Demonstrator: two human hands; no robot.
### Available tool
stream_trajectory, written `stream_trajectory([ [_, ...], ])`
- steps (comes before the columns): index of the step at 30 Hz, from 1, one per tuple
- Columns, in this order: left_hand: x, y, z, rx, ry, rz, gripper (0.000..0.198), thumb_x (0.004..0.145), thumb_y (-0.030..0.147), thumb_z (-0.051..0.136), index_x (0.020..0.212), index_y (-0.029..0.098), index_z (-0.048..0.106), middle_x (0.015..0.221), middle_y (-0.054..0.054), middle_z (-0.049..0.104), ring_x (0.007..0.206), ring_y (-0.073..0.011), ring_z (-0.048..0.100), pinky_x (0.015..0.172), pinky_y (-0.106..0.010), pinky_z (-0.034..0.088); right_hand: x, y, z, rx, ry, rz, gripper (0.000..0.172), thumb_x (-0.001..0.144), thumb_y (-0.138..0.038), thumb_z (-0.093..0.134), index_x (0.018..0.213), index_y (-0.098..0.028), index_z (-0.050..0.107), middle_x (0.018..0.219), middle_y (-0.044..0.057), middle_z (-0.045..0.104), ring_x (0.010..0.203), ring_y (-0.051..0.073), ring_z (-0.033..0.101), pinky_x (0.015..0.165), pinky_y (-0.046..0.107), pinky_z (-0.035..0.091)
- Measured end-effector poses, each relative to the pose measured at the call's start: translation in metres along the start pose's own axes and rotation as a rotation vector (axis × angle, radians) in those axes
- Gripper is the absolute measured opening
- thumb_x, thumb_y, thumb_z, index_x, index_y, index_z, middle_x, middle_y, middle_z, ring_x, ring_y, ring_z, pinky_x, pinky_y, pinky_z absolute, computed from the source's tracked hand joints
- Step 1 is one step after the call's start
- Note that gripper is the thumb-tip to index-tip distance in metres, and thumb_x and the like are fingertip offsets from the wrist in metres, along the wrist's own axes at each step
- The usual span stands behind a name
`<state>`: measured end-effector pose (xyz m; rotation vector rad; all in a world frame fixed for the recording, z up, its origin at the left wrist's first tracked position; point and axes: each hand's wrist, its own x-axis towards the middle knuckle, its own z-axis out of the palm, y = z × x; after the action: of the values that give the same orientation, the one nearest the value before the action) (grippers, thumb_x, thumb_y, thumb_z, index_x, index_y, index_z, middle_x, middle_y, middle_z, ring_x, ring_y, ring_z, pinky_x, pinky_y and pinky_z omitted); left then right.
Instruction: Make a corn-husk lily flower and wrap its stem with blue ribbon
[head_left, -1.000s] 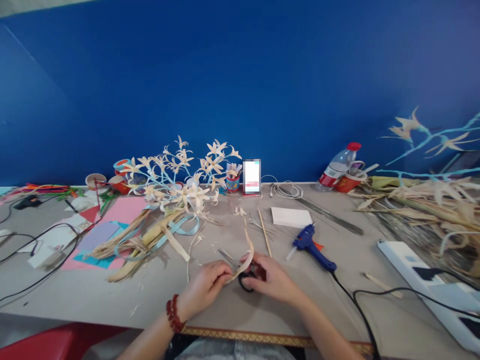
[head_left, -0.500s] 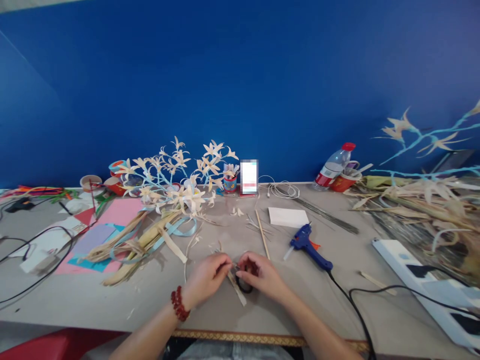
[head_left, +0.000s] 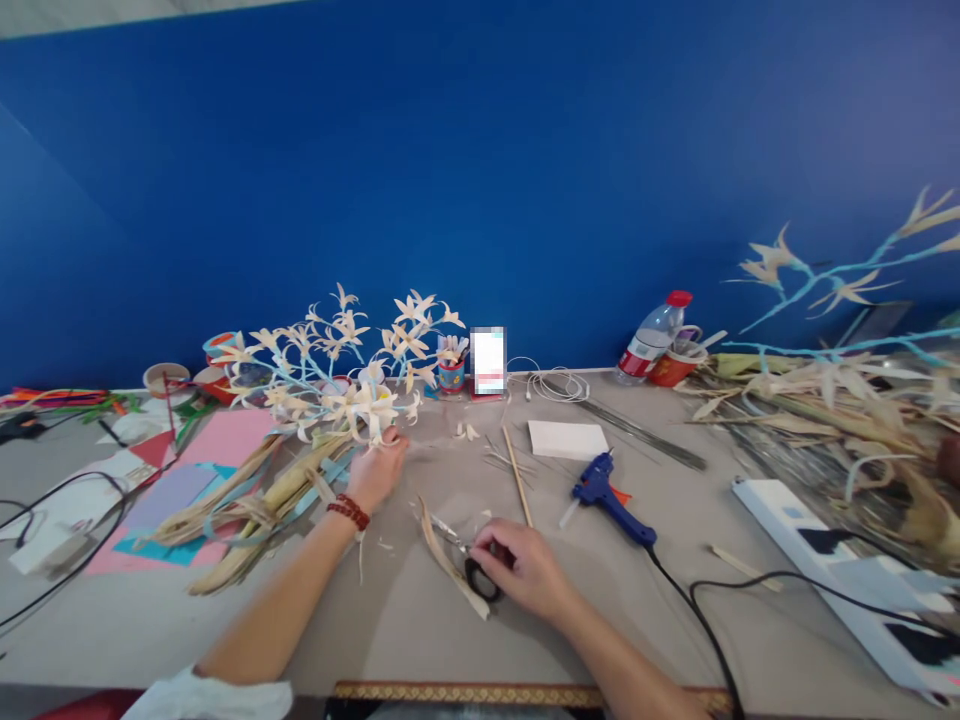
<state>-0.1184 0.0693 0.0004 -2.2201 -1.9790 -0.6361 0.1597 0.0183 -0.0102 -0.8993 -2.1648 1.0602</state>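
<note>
My right hand (head_left: 517,562) rests low in the middle of the table, its fingers closed around the black-handled scissors (head_left: 480,580). The blades point up and left, away from me. Just left of the scissors lies a dry, tan strip of husk (head_left: 442,560). My left hand (head_left: 377,470), with a red bead bracelet at the wrist, reaches forward to the edge of the pale husk flowers (head_left: 367,400) on light-blue stems. Its fingertips are small and blurred against the petals, and whatever they touch cannot be made out.
Bundled dry husks (head_left: 285,490) lie left, over coloured paper (head_left: 232,440). A blue glue gun (head_left: 611,500), a wooden stick (head_left: 517,475) and a white card (head_left: 568,439) lie right of centre. Beyond them are a power strip (head_left: 825,580), a bottle (head_left: 652,340) and more husks (head_left: 892,430).
My left hand has left the spot beside my right hand and moved forward and left to the flowers. The husk strip now lies on the table. My right hand stays at the scissors.
</note>
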Motion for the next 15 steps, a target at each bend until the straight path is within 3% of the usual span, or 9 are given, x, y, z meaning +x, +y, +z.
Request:
stream_trajectory([
  [4, -0.020, -0.001, -0.006, 0.001, 0.170, 0.215, 0.021, 0.089, 0.018, 0.051, 0.102, 0.020, 0.068, 0.098, -0.010, 0.069, 0.083, -0.0213, 0.067, 0.074, -0.034, 0.052, 0.002, 0.005, 0.002, 0.053, 0.114, 0.076, 0.019, 0.091, -0.033, 0.053, 0.083, -0.019, 0.061, 0.070, 0.001, 0.059, 0.061, 0.013, 0.052, 0.057, 0.023, 0.036],
  [8, -0.033, 0.012, -0.013, -0.055, 0.272, 0.430, 0.019, 0.086, 0.014, 0.056, 0.097, 0.023, 0.069, 0.085, -0.006, 0.071, 0.078, -0.0182, 0.066, 0.073, -0.032, 0.052, 0.009, 0.011, 0.003, 0.391, 0.171, 0.210, 0.033, 0.092, -0.047, 0.047, 0.083, -0.018, 0.060, 0.063, -0.002, 0.053, 0.051, 0.011, 0.046, 0.048, 0.022, 0.035],
  [11, -0.037, 0.030, -0.015, -0.115, 0.292, 0.579, 0.019, 0.084, 0.015, 0.060, 0.098, 0.025, 0.068, 0.082, -0.004, 0.071, 0.073, -0.0161, 0.065, 0.069, -0.030, 0.051, 0.015, 0.006, -0.002, 0.676, 0.119, 0.274, 0.041, 0.089, -0.056, 0.047, 0.086, -0.017, 0.061, 0.068, 0.000, 0.057, 0.047, 0.009, 0.044, 0.043, 0.021, 0.035],
  [15, -0.035, 0.051, -0.017, -0.174, 0.281, 0.770, 0.026, 0.082, 0.012, 0.061, 0.106, 0.023, 0.065, 0.085, -0.004, 0.071, 0.073, -0.0163, 0.064, 0.066, -0.030, 0.049, 0.019, -0.008, -0.004, 0.849, -0.029, 0.292, 0.038, 0.073, -0.052, 0.071, 0.081, -0.017, 0.058, 0.064, -0.003, 0.058, 0.047, 0.007, 0.045, 0.046, 0.020, 0.037],
])
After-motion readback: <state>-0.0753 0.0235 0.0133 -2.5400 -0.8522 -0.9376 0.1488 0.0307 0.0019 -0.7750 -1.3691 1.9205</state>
